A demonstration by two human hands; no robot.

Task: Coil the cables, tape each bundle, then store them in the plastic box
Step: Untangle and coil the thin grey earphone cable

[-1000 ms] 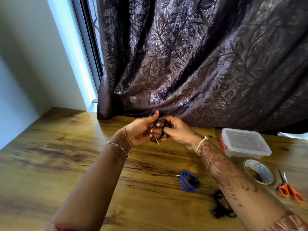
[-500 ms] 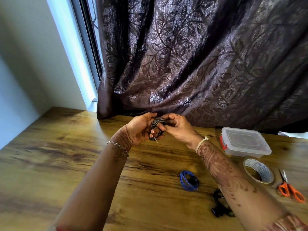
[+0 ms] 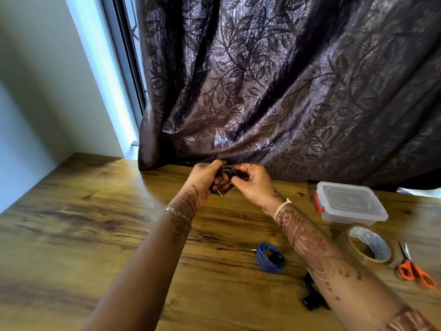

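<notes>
Fingers curled on both hands, clamps a small black cable coil between them, above the far part of the wooden table and just in front of the dark leaf-patterned curtain. Stretches both forearms forward and inward, so that the hands meet at the coil. Sets the left hand with its thumb lying over the top of the loops and its fingertips wrapped round from below. Brings the right hand in from the other side, thumb and forefinger pinching the coil's right edge, other fingers folded toward the palm. Shows a metal plug tip poking out under the left fingers. Wears a chain bracelet on the left wrist, a pale thread on the right. Has nearer on the table a blue cable coil just left of the right forearm and a second black cable partly hidden beneath it. Has the plastic box off to the right, lid on, with a tape roll lying flat near it and orange-handled scissors beside the roll.
</notes>
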